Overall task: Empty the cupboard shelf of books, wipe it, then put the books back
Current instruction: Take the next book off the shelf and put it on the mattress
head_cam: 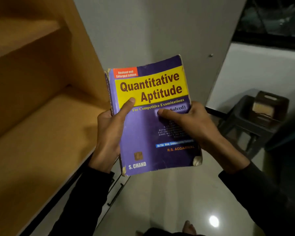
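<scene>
A: Bare toes at the bottom edge, on a glossy pale tiled floor with a lamp glare. Above them, both hands hold a thick purple-and-yellow paperback book, cover up, in mid-air just right of the light wooden cupboard shelf.

B: Grip?

A: Left hand wraps the spine side, thumb flat on the cover. Right hand clamps the opposite edge, thumb on top; the other fingers are hidden beneath.

B: Risks?

A: Book looks heavy and worn, corners frayed. If one hand lets go, I'd judge it could sag or drop toward the feet. Dim light makes the shelf lip hard to judge, so a corner could catch on it.

B: Surroundings?

A: Open grey cupboard door stands right behind the book, limiting swing. Dark plastic stool at right carries a brown slotted box. Shelf shows no books in view.
</scene>
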Demonstrator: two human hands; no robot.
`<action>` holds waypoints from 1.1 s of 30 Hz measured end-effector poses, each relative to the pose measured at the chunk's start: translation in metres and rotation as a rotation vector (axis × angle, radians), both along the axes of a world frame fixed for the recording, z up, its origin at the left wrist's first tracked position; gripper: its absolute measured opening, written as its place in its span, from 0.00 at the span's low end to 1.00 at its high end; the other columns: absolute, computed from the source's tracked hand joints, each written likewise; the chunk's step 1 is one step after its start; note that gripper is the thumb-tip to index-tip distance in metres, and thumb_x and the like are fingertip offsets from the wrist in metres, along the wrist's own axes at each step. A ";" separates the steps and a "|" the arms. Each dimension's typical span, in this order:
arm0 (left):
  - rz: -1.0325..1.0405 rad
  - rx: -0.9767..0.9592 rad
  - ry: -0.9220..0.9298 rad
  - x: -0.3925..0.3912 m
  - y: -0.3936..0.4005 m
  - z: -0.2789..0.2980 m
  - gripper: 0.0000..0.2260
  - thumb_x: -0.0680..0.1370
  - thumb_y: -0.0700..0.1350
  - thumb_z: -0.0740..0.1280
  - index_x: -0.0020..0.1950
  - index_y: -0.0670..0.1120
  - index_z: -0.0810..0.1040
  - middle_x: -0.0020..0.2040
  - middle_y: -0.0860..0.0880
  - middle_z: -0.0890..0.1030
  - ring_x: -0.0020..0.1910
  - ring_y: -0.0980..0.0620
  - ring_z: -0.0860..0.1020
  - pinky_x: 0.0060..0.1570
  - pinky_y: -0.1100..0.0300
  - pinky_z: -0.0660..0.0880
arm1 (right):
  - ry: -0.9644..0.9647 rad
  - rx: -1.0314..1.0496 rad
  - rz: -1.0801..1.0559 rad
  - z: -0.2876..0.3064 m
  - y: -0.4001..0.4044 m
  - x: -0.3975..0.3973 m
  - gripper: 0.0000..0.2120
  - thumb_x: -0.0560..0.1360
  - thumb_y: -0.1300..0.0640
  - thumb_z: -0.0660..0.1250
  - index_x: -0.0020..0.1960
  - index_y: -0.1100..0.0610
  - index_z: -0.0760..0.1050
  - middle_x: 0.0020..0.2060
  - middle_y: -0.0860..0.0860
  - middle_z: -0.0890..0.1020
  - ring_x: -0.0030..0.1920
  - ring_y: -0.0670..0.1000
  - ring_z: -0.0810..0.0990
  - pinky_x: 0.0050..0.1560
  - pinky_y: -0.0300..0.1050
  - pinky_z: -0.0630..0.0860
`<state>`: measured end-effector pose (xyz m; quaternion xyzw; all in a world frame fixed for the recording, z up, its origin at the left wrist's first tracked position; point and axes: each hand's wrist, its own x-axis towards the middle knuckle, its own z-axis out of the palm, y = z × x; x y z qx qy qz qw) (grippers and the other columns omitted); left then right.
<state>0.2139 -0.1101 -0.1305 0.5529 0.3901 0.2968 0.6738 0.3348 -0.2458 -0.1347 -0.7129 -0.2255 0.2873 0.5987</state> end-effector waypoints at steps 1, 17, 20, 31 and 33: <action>-0.020 -0.007 0.015 0.011 -0.011 -0.004 0.11 0.74 0.49 0.73 0.53 0.44 0.83 0.45 0.47 0.86 0.40 0.49 0.85 0.35 0.59 0.80 | 0.010 -0.010 -0.024 -0.006 -0.014 0.007 0.10 0.70 0.52 0.76 0.50 0.53 0.82 0.39 0.47 0.86 0.37 0.46 0.85 0.39 0.39 0.81; -0.380 -0.074 0.151 0.122 -0.162 -0.063 0.10 0.74 0.50 0.73 0.50 0.46 0.83 0.45 0.47 0.86 0.43 0.46 0.85 0.40 0.56 0.81 | 0.147 -0.109 -0.371 -0.059 -0.196 0.068 0.10 0.70 0.52 0.76 0.50 0.53 0.82 0.41 0.47 0.87 0.40 0.47 0.86 0.46 0.45 0.81; -0.501 -0.099 0.176 0.147 -0.179 -0.073 0.09 0.75 0.50 0.73 0.50 0.46 0.82 0.44 0.48 0.86 0.41 0.48 0.85 0.36 0.59 0.80 | 0.157 -0.119 -0.477 -0.068 -0.219 0.076 0.08 0.70 0.52 0.76 0.48 0.51 0.82 0.40 0.47 0.87 0.40 0.46 0.86 0.45 0.44 0.81; -0.862 -0.065 0.258 0.260 -0.220 -0.108 0.12 0.73 0.50 0.75 0.51 0.44 0.84 0.45 0.46 0.86 0.45 0.43 0.85 0.48 0.47 0.81 | 0.237 -0.143 -0.899 -0.105 -0.268 0.117 0.13 0.69 0.52 0.77 0.50 0.56 0.83 0.40 0.48 0.87 0.41 0.49 0.86 0.47 0.47 0.81; -0.928 -0.070 0.268 0.274 -0.228 -0.112 0.12 0.74 0.50 0.75 0.52 0.44 0.84 0.46 0.47 0.86 0.44 0.44 0.85 0.46 0.50 0.82 | 0.254 -0.134 -0.963 -0.108 -0.274 0.119 0.12 0.69 0.52 0.77 0.49 0.56 0.83 0.39 0.47 0.87 0.40 0.48 0.86 0.46 0.46 0.81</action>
